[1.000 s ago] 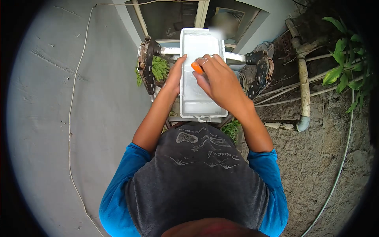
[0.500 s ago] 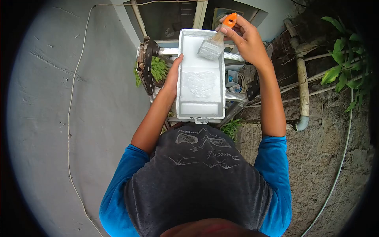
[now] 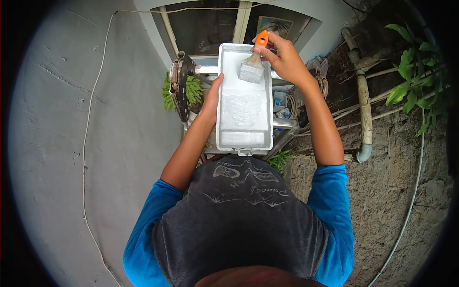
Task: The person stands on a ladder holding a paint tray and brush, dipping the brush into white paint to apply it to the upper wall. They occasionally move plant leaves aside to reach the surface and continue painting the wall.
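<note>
Brush (image 3: 251,71): since the frame half a second ago, its handle (image 3: 261,39) has swung from leaning out over the right rim to nearly upright; we see its coated bristles above the tray's far section, but cannot tell whether they touch the floor.
Right hand (image 3: 286,58): we have the handle pinched between thumb and fingers, low down by the bristles. If that pinch rolled on wet paint, the brush could twist or drop.
Left hand (image 3: 212,100): we grip the tray's left side, thumb along the rim; the other fingers are hidden, so we cannot tell how far they reach underneath.
Tray (image 3: 244,133): it sits in front of our chest, long side running away from us, above the ladder (image 3: 285,123). We cannot tell whether the ladder bears any weight. If it does not, a hard push of the brush on the far end could tip the tray out of our one-sided hold.
Paint (image 3: 243,109): white and thickly smeared mid-tray. A tilt towards us could send it over the near rim onto our shirt (image 3: 244,225); loaded bristles carried past the right rim could drip on the ladder or bucket (image 3: 280,100).
</note>
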Available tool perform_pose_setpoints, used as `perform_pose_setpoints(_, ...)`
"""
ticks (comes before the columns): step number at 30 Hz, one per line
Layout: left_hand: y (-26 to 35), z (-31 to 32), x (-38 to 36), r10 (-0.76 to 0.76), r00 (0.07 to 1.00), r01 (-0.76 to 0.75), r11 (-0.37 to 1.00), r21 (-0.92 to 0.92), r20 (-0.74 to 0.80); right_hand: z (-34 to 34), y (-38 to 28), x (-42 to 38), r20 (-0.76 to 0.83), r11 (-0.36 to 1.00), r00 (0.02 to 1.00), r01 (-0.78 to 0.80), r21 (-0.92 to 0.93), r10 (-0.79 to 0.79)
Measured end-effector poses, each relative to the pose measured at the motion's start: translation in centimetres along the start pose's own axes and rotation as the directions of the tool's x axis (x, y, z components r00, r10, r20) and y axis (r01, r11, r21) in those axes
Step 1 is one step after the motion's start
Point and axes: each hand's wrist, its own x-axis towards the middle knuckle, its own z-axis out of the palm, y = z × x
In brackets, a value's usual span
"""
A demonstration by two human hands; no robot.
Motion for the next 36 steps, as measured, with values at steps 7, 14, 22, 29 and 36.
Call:
perform_pose_setpoints(7, -0.1, -0.3, 0.3, -0.014, 0.999, 0.015, 1.0, -0.026, 0.031, -1.4, -1.1, -0.4, -0.232, 0.945, 0.969, -0.01, 0.326, 0.09)
perform_pose_setpoints(14, 0.2, 0.2, -0.2, -0.011, 0.999, 0.011, 1.0, -0.014, 0.033, -0.1, -0.3, -1.0, -0.039, 0.993, 0.993, -0.112, 0.035, 0.114)
perform_pose_setpoints(22, 0.1, -0.1, 0.0, 0.009, 1.0, -0.009, 1.0, 0.017, 0.02, 0.3, 0.0, -0.9, -0.046, 0.999, 0.998, -0.045, -0.016, 0.044)
perform_pose_setpoints(29, -0.3, -0.7, 0.5, 0.018, 0.998, -0.018, 1.0, -0.011, 0.054, -1.5, -1.3, -1.6, -0.207, 0.945, 0.971, -0.05, 0.323, 0.122)
perform_pose_setpoints(36, -0.6, -1.3, 1.0, -0.002, 0.995, 0.009, 0.998, -0.07, 0.097, -1.9, -2.0, -3.6, -0.341, 0.853, 0.923, 0.028, 0.522, 0.179)
